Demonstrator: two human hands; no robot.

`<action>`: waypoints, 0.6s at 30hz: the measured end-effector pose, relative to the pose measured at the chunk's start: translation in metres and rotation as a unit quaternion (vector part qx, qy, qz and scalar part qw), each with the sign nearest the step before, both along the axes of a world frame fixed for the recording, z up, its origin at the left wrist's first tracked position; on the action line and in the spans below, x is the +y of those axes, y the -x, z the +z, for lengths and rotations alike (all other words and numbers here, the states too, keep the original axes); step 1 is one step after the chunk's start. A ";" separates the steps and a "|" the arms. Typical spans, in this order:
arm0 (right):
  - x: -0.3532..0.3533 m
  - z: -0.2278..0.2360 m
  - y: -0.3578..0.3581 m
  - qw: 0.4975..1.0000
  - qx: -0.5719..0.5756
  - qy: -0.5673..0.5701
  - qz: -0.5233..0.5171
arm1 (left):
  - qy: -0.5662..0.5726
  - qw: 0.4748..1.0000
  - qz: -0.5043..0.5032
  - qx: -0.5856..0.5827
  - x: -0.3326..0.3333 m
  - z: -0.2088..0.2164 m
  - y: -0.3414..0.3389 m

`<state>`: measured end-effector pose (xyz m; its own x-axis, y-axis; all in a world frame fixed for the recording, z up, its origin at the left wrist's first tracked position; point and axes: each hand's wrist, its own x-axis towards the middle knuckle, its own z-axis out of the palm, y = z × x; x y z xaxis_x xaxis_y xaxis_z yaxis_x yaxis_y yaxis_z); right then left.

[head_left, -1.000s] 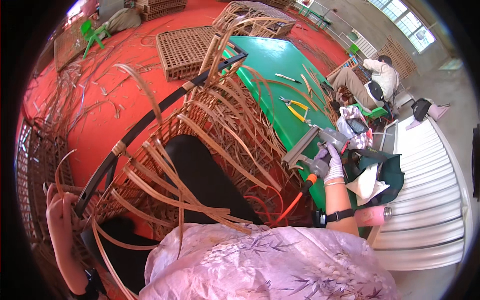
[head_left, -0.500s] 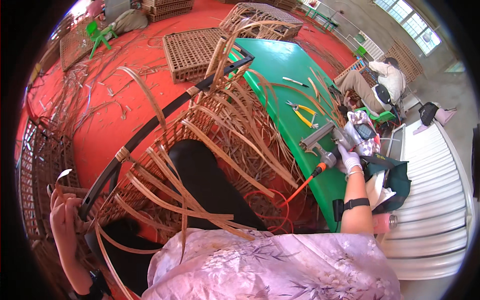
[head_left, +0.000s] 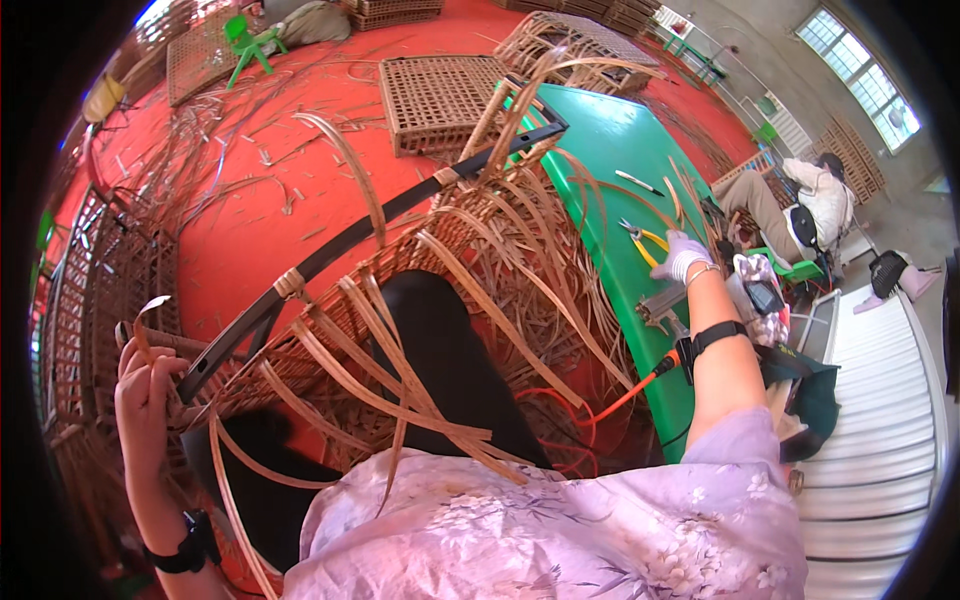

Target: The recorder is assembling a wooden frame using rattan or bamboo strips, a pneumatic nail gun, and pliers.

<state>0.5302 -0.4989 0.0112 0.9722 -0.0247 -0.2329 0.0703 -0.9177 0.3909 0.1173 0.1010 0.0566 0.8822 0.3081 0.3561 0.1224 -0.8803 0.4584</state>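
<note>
- Okay, my left hand (head_left: pixel 143 395) pinched a rattan strip (head_left: pixel 142 338).
- Right hand (head_left: pixel 682 258), grip unclear, was at yellow-handled pliers (head_left: pixel 637 234) on the green table (head_left: pixel 588 135).
- One forearm (head_left: pixel 728 378) swing could've bumped that nail gun (head_left: pixel 662 303).

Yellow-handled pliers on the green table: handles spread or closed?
Spread: the yellow handles stand apart, green table showing between them, beside the right hand.

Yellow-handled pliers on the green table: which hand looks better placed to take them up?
Most likely the right hand: it is at the handle end of the pliers, while the left hand, far across by the dark frame, holds a thin strip.
</note>
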 end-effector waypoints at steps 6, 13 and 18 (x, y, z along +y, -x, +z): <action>0.021 0.002 -0.017 0.995 0.096 0.024 -0.026 | -0.008 1.000 -0.008 -0.001 0.003 -0.001 -0.002; 0.029 -0.016 0.006 0.996 -0.007 -0.085 -0.029 | -0.056 0.998 -0.023 -0.016 0.002 0.003 -0.002; -0.014 -0.034 -0.002 0.980 -0.096 -0.177 -0.001 | 0.022 0.994 -0.049 -0.097 0.005 0.005 0.001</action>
